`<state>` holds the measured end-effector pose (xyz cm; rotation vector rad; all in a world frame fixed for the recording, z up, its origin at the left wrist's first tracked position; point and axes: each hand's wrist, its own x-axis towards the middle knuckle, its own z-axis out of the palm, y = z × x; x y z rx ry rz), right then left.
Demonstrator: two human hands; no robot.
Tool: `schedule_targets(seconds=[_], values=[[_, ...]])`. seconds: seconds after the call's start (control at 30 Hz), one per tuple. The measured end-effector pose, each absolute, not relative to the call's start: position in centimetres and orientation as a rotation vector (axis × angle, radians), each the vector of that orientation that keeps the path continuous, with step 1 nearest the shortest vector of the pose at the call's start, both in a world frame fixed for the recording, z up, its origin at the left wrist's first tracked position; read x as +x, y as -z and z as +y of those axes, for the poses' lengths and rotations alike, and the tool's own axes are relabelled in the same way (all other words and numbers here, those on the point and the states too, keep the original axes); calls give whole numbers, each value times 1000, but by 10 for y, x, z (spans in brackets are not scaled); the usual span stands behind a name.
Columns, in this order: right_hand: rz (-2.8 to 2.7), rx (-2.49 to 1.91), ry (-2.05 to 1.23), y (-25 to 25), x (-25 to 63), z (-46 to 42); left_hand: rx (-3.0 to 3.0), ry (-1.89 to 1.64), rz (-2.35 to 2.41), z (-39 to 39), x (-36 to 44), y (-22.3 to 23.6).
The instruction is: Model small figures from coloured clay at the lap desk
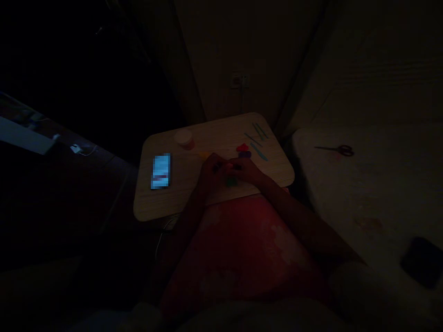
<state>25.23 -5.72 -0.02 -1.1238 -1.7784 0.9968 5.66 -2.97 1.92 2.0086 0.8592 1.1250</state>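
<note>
Close together over the small wooden table (187,184), my left hand (209,174) and my right hand (247,170) are both closed, fingertips meeting around a small red lump of modelling clay (229,165). Dim light and the fingers hide most of it. Just below my hands lies a green lump (230,181). Beyond my right hand sit a brighter red lump (242,147) and a purple lump (245,155). A yellow-orange piece (203,156) shows past my left hand.
Several thin modelling tools, including a blue knife-shaped one (259,151), lie at the table's far right. A lidded tub (184,138) stands at the back left, near a lit phone (161,171). Scissors (341,150) rest on the pale surface at right. A wall socket (239,80) is behind.
</note>
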Motion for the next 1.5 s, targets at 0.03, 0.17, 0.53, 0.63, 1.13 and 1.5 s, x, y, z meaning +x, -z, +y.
schedule_targets(seconds=[0.03,0.17,0.53,0.63,1.13,1.5], values=[[-1776,-1126,-985,-1,252,-58,1981,-1106,863,-30,57,-19],[-1757,-1105,-1025,-7,250,-62,1927,-1067,845,-29,54,-17],[-1656,-1099,-1148,-7,251,-60,2059,-1079,769,-28,54,-19],[-1620,-1110,-1102,-4,250,-58,2016,-1103,839,-29,55,-19],[-1626,-1073,-980,1,250,-56,1908,-978,824,-30,56,-19],[-1642,-1031,-980,-3,251,-55,2014,-928,808,-31,55,-18]])
